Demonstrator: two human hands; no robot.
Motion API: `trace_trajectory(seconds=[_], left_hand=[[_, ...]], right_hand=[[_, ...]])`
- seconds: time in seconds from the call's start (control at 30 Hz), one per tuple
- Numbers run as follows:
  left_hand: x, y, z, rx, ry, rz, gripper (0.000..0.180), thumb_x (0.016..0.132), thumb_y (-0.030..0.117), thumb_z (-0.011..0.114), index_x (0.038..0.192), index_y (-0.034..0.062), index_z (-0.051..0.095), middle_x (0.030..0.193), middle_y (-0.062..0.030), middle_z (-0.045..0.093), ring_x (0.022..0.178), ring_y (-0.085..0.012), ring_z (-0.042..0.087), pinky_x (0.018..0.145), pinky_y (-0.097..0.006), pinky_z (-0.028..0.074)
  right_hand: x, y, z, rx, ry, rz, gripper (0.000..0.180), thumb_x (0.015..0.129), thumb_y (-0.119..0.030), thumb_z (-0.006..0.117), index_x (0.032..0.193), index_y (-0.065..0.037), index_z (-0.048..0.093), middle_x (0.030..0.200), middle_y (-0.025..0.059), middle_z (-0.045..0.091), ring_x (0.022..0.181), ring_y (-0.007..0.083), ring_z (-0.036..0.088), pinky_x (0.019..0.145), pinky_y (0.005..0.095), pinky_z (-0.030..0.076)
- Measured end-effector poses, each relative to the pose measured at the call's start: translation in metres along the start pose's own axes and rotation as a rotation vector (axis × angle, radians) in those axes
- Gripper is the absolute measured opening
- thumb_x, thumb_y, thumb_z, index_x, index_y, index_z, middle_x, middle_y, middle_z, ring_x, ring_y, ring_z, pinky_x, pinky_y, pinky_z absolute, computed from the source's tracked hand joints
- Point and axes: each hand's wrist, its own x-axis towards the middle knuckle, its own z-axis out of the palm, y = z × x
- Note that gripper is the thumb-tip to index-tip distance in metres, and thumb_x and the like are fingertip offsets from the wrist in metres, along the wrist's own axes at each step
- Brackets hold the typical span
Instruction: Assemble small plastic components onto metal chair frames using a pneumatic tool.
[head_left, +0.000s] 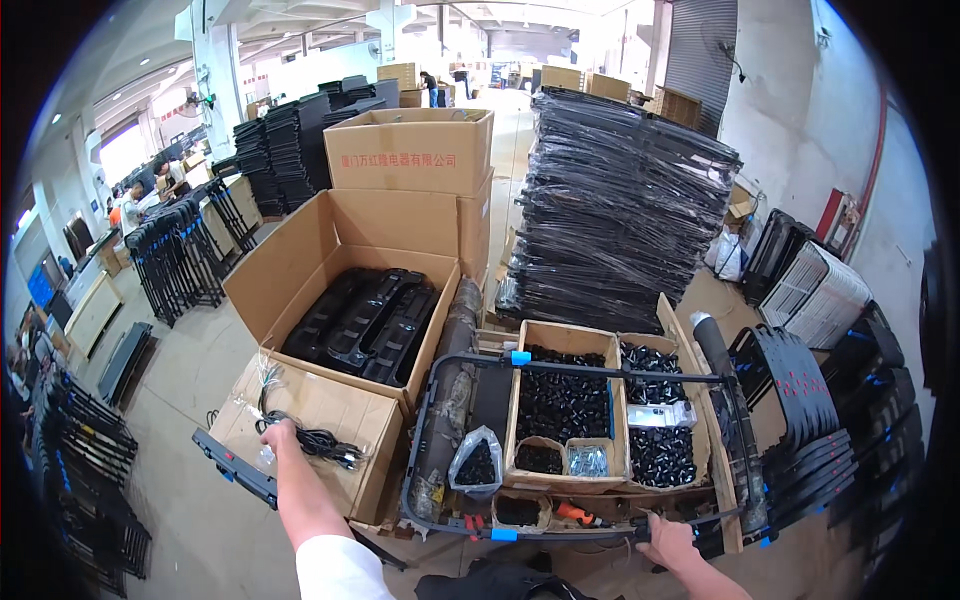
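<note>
My left hand (279, 436) reaches onto the flap of an open cardboard box (330, 410) and closes on a bundle of black cables (318, 440) lying there. My right hand (665, 541) grips the near bar of a black metal frame (590, 372) that lies over a bench of parts boxes. Under the frame sit cardboard trays of small black plastic parts (562, 404), a clear bag of black parts (477, 462) and a small tray of silver screws (587, 460).
A large open carton of black moulded housings (365, 320) stands ahead on the left, with a closed carton (410, 150) behind it. A tall wrapped stack of black frames (620, 210) rises ahead on the right. More black frames (810, 420) lean at right. People work at far left.
</note>
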Motion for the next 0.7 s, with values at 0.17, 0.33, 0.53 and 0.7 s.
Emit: trace_trajectory(seconds=[0.17, 0.33, 0.53, 0.7], left_hand=[[0.034, 0.03, -0.058, -0.54, -0.307, 0.201, 0.035, 0.081, 0.014, 0.07, 0.108, -0.007, 0.065, 0.104, -0.0147, 0.066, 0.086, -0.0266, 0.065, 0.074, -0.043, 0.054], [-0.05, 0.093, -0.108, -0.783, -0.357, 0.494, 0.016, 0.086, 0.018, 0.067, 0.085, 0.0055, 0.057, 0.079, -0.0002, 0.05, 0.065, -0.0129, 0.046, 0.057, -0.036, 0.032], [-0.261, 0.105, -0.189, -1.098, -0.6, 0.831, 0.012, 0.095, 0.008, 0.059, 0.106, 0.0044, 0.055, 0.085, -0.0029, 0.054, 0.074, -0.0118, 0.053, 0.064, -0.029, 0.043], [-0.321, 0.06, -0.192, -1.166, -0.724, 0.892, 0.022, 0.095, 0.003, 0.056, 0.117, 0.0014, 0.056, 0.088, -0.0058, 0.058, 0.075, -0.0132, 0.055, 0.066, -0.026, 0.046]], right_hand=[[0.016, 0.001, 0.013, -0.085, -0.243, -0.069, 0.024, 0.088, -0.028, 0.067, 0.101, -0.008, 0.071, 0.096, 0.0145, 0.08, 0.094, 0.0313, 0.079, 0.077, 0.0465, 0.061], [0.017, -0.003, -0.003, -0.158, -0.338, -0.137, 0.023, 0.088, -0.024, 0.063, 0.102, -0.01, 0.076, 0.097, 0.015, 0.081, 0.093, 0.0327, 0.08, 0.075, 0.0468, 0.062], [0.016, -0.003, 0.019, -0.121, -0.131, -0.097, 0.024, 0.09, -0.024, 0.063, 0.1, -0.012, 0.081, 0.102, 0.0119, 0.081, 0.095, 0.0301, 0.08, 0.077, 0.0453, 0.062], [0.016, -0.012, 0.011, 0.061, 0.07, -0.16, 0.022, 0.089, -0.023, 0.065, 0.102, -0.013, 0.08, 0.107, 0.0112, 0.081, 0.094, 0.03, 0.08, 0.077, 0.0453, 0.061]])
